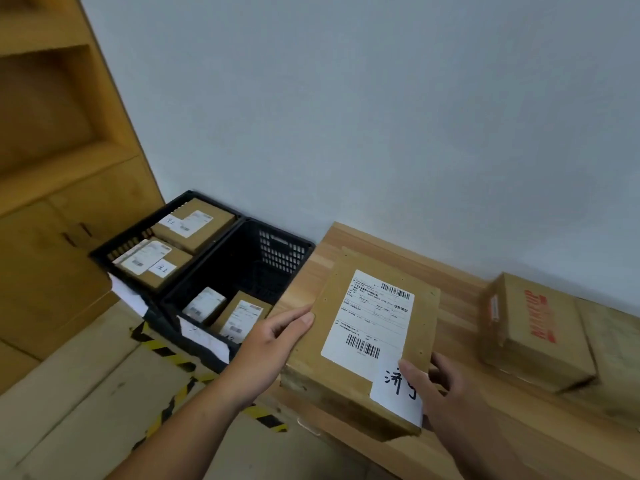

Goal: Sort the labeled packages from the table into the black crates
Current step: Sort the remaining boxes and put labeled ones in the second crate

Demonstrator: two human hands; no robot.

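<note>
I hold a flat brown package (349, 344) with a white shipping label and a handwritten paper tag over the wooden table's (460, 327) left end. My left hand (273, 341) grips its left edge, thumb on top. My right hand (440, 393) grips its near right corner, thumb on the tag. Two black crates stand on the floor to the left: the nearer crate (277, 251) holds two labeled boxes, the farther crate (117, 244) holds two more.
Another cardboard box (533, 330) with red print lies on the table to the right. Yellow-black hazard tape (173, 355) marks the floor beside the crates. A wooden cabinet (52, 168) rises at the left, and a grey wall stands behind.
</note>
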